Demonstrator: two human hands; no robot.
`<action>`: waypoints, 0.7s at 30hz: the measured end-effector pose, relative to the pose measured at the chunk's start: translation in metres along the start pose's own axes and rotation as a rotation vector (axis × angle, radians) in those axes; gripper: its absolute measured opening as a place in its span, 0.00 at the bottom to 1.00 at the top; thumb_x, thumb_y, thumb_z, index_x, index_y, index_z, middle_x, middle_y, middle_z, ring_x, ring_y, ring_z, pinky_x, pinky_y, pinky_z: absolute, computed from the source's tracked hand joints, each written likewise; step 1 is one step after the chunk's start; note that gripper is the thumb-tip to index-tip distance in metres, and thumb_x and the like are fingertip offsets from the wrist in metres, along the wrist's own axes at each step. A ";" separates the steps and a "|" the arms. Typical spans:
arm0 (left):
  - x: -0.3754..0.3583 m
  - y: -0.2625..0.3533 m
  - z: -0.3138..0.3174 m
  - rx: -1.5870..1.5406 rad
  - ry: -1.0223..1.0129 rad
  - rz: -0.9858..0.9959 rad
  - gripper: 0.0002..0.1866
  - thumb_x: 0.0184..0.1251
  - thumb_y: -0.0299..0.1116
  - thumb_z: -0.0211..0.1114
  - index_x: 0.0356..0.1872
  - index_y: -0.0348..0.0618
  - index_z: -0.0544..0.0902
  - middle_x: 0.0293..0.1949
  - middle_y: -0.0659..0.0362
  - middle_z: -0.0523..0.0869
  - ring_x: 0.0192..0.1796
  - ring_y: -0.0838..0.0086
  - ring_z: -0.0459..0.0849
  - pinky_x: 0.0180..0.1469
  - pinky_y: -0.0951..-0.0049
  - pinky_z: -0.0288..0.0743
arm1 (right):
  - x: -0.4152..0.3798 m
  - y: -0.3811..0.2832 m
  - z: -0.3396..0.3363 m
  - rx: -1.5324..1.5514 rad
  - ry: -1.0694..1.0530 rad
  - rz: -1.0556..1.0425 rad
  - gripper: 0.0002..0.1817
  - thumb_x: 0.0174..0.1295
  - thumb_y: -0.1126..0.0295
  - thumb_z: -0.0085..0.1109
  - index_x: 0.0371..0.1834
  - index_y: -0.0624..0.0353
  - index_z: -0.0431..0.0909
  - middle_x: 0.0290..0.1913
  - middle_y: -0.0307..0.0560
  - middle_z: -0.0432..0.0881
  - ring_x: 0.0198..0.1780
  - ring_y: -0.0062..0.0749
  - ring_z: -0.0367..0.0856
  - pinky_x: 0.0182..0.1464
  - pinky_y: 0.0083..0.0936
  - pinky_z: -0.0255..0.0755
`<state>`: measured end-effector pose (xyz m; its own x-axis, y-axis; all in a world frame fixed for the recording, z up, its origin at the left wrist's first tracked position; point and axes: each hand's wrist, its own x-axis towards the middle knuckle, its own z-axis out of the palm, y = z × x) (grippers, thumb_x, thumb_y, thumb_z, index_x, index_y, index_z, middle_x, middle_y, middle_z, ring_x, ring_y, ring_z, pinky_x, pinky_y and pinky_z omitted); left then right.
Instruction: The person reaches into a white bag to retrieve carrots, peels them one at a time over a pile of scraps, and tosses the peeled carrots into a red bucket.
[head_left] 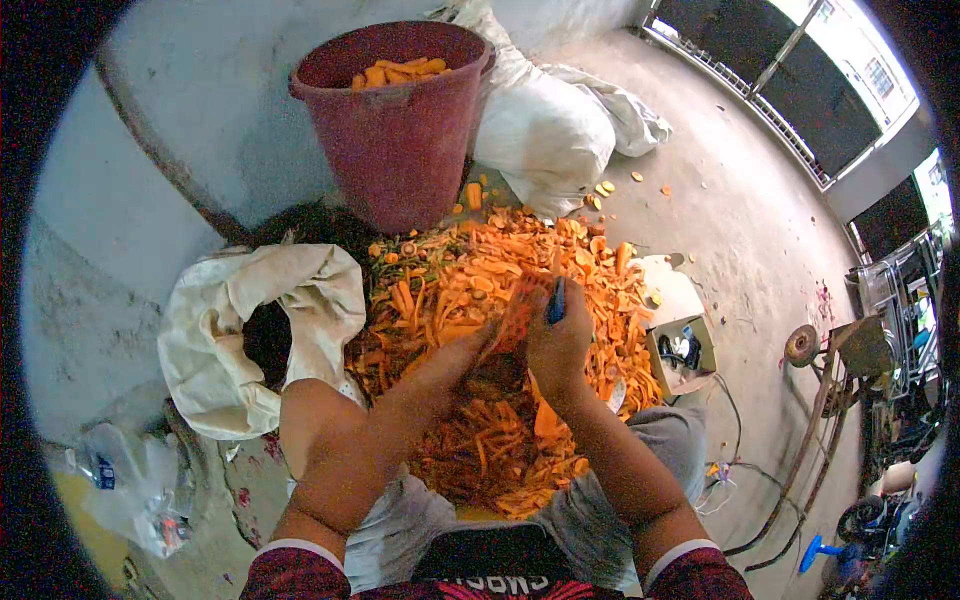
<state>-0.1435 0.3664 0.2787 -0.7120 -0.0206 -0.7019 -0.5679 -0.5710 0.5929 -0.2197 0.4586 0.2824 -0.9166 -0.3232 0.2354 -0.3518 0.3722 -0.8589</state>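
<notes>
My left hand (458, 365) is closed around a carrot (516, 312), blurred and pointing up and away over a heap of orange peelings (490, 450). Close beside it, my right hand (560, 345) grips a small tool with a blue handle (556, 300); a thin part sticks up above the fist, and I cannot tell its exact kind. Both hands are near each other above the middle of the heap, between my knees. Long strips, cut ends and some green bits make up the pile.
A dark red bucket (390, 130) holding peeled carrots stands behind the heap, beside white sacks (545, 135). At left lies an open cream sack (205, 340) with a plastic bag (130, 480) nearer me. On the right are a small box (700, 378), cables and a rusty hand cart (815, 430).
</notes>
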 end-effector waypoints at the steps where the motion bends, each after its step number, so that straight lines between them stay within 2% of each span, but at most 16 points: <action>1: 0.012 -0.009 -0.009 0.034 -0.060 0.017 0.22 0.59 0.51 0.43 0.38 0.42 0.74 0.31 0.61 0.79 0.30 0.76 0.77 0.32 0.76 0.73 | 0.007 0.005 -0.002 -0.072 0.119 -0.063 0.11 0.55 0.67 0.48 0.36 0.65 0.68 0.25 0.43 0.73 0.26 0.26 0.70 0.30 0.21 0.65; 3: 0.049 -0.035 -0.032 0.102 -0.184 0.055 0.22 0.60 0.50 0.43 0.39 0.42 0.73 0.31 0.61 0.79 0.30 0.77 0.77 0.33 0.76 0.72 | 0.038 0.031 -0.012 -0.217 0.358 -0.195 0.11 0.55 0.68 0.47 0.35 0.65 0.68 0.24 0.43 0.73 0.25 0.28 0.71 0.29 0.22 0.65; 5: 0.035 -0.032 -0.020 -0.015 -0.138 -0.016 0.18 0.60 0.45 0.43 0.38 0.42 0.73 0.28 0.60 0.79 0.25 0.75 0.78 0.26 0.76 0.72 | 0.065 0.075 -0.023 -0.065 0.488 0.014 0.08 0.55 0.69 0.45 0.33 0.63 0.69 0.24 0.48 0.72 0.26 0.35 0.71 0.30 0.27 0.64; 6: 0.030 -0.031 -0.015 -0.075 -0.114 -0.051 0.16 0.61 0.43 0.44 0.38 0.42 0.73 0.26 0.59 0.79 0.23 0.74 0.78 0.22 0.77 0.73 | 0.084 0.119 -0.034 0.048 0.513 0.027 0.09 0.55 0.69 0.45 0.33 0.63 0.68 0.24 0.47 0.71 0.26 0.34 0.70 0.29 0.27 0.64; 8: 0.028 -0.030 -0.019 -0.056 -0.125 -0.047 0.18 0.61 0.44 0.42 0.40 0.42 0.72 0.30 0.60 0.79 0.27 0.75 0.78 0.27 0.77 0.73 | 0.080 0.101 -0.047 0.029 0.585 0.030 0.11 0.56 0.65 0.46 0.33 0.64 0.67 0.23 0.45 0.70 0.24 0.31 0.69 0.26 0.24 0.63; 9: 0.028 -0.029 -0.020 -0.046 -0.129 -0.044 0.19 0.62 0.45 0.41 0.41 0.41 0.71 0.32 0.60 0.78 0.28 0.76 0.77 0.29 0.78 0.74 | 0.073 0.080 -0.043 0.077 0.527 0.062 0.11 0.56 0.65 0.46 0.33 0.64 0.68 0.23 0.45 0.71 0.24 0.30 0.68 0.26 0.23 0.62; 11: 0.009 -0.011 -0.005 -0.219 -0.063 -0.024 0.18 0.62 0.44 0.41 0.41 0.42 0.71 0.32 0.60 0.78 0.27 0.76 0.78 0.28 0.78 0.74 | 0.061 0.057 -0.031 0.165 0.404 0.126 0.11 0.56 0.65 0.46 0.32 0.64 0.68 0.22 0.43 0.71 0.24 0.27 0.68 0.25 0.21 0.62; 12: 0.003 -0.004 0.000 -0.305 -0.028 -0.014 0.18 0.62 0.44 0.41 0.41 0.42 0.71 0.31 0.61 0.78 0.27 0.76 0.78 0.27 0.78 0.74 | 0.054 0.064 -0.022 0.052 0.352 0.012 0.11 0.57 0.66 0.47 0.33 0.64 0.71 0.25 0.40 0.74 0.25 0.20 0.68 0.27 0.16 0.61; 13: 0.017 -0.012 -0.008 -0.327 -0.083 0.006 0.17 0.62 0.43 0.41 0.41 0.42 0.71 0.31 0.61 0.78 0.27 0.76 0.78 0.26 0.78 0.75 | 0.042 0.043 -0.019 0.147 0.207 -0.033 0.12 0.55 0.65 0.50 0.33 0.64 0.71 0.25 0.38 0.74 0.24 0.19 0.68 0.25 0.16 0.61; 14: 0.042 -0.026 -0.023 -0.347 -0.137 0.025 0.17 0.62 0.43 0.41 0.41 0.42 0.71 0.31 0.61 0.78 0.27 0.76 0.78 0.26 0.78 0.75 | 0.030 0.016 -0.015 0.126 0.155 0.157 0.12 0.54 0.64 0.52 0.33 0.63 0.71 0.23 0.37 0.72 0.22 0.18 0.67 0.25 0.16 0.62; 15: 0.056 -0.033 -0.031 -0.367 -0.191 0.044 0.17 0.61 0.43 0.42 0.41 0.42 0.71 0.31 0.61 0.78 0.27 0.75 0.78 0.26 0.77 0.75 | 0.024 0.020 -0.007 0.180 0.109 0.154 0.12 0.53 0.64 0.52 0.32 0.63 0.71 0.22 0.37 0.72 0.22 0.18 0.67 0.24 0.17 0.62; 18: 0.042 -0.029 -0.026 -0.347 -0.203 0.155 0.21 0.59 0.46 0.46 0.44 0.40 0.70 0.37 0.55 0.77 0.35 0.71 0.78 0.35 0.70 0.76 | 0.010 0.028 0.007 0.258 0.000 0.156 0.12 0.52 0.65 0.54 0.32 0.63 0.71 0.21 0.37 0.71 0.22 0.19 0.68 0.25 0.18 0.63; 20: 0.049 -0.031 -0.031 -0.351 -0.237 0.114 0.18 0.60 0.44 0.43 0.41 0.40 0.71 0.32 0.59 0.78 0.30 0.75 0.78 0.29 0.75 0.75 | 0.002 0.007 0.005 0.202 -0.031 0.169 0.11 0.52 0.66 0.54 0.32 0.63 0.70 0.22 0.39 0.72 0.23 0.21 0.69 0.26 0.20 0.64; 21: 0.046 -0.028 -0.029 -0.353 -0.253 0.093 0.17 0.61 0.42 0.42 0.39 0.40 0.72 0.30 0.61 0.79 0.27 0.77 0.78 0.26 0.77 0.75 | -0.001 0.006 0.008 0.193 0.002 0.111 0.11 0.52 0.66 0.53 0.33 0.63 0.70 0.22 0.39 0.73 0.24 0.23 0.70 0.27 0.21 0.64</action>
<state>-0.1484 0.3574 0.2180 -0.8572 0.0909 -0.5070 -0.3519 -0.8222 0.4475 -0.2193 0.4543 0.2734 -0.9481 -0.2880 0.1347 -0.2055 0.2321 -0.9507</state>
